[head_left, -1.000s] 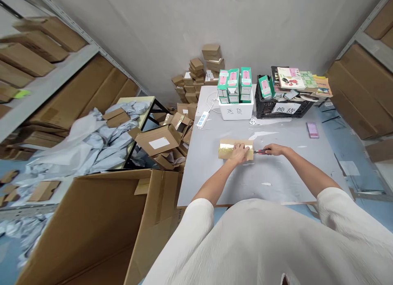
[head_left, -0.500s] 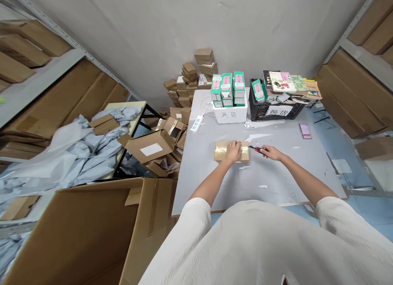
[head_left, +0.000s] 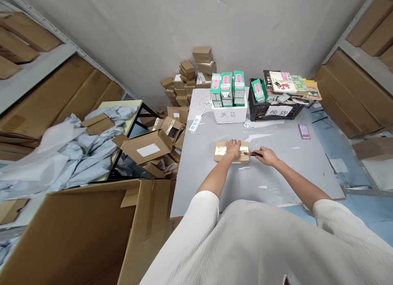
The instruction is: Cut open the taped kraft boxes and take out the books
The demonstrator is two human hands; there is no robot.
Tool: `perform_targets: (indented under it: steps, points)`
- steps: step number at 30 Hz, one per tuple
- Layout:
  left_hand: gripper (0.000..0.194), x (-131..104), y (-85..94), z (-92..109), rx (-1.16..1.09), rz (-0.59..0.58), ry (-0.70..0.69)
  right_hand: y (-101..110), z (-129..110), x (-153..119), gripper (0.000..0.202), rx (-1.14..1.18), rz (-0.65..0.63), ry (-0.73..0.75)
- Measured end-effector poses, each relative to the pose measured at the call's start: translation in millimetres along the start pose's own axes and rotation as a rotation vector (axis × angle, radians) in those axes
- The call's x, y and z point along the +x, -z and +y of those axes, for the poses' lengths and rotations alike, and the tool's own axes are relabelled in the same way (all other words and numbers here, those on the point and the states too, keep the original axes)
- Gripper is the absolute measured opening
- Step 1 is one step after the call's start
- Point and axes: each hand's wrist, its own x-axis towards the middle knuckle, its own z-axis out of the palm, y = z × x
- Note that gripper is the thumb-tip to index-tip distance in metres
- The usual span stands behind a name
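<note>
A small brown cardboard box (head_left: 219, 157) with shiny clear tape (head_left: 220, 150) along its top lies on the grey table. My left hand (head_left: 233, 149) rests on top of it, fingers stretched over the tape and pressing the box down. My right hand (head_left: 265, 156) is closed around a red and black box cutter (head_left: 255, 154). The cutter's tip points at the right end of the box, close to the tape's end; whether the blade touches cannot be made out.
On the grey table (head_left: 202, 186), a white bin (head_left: 230, 116) holds green boxes beside a black crate (head_left: 258, 109) piled with books. A power strip (head_left: 195, 123) lies left. A large open carton (head_left: 156, 211) and heaped cardboard boxes (head_left: 147, 148) stand beside the table.
The box cutter has turned more level and sits slightly lower at the box's right end. My left hand stays on the box, its fingers a little flatter. The view has shifted slightly.
</note>
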Motion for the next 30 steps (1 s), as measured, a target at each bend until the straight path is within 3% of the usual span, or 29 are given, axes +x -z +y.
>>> perform_targets:
  steps: [11,16,30]
  points:
    - [0.063,-15,-15.0,-5,0.109,0.099,-0.116,-2,-4,-6,0.043,0.126,-0.016,-0.065]
    - [0.062,-21,-17.6,-2,0.099,0.135,-0.095,-5,0,-6,0.045,0.213,0.039,-0.064]
    - [0.058,-23,-23.5,-1,0.056,0.158,-0.064,-26,3,1,0.046,0.142,0.086,-0.124]
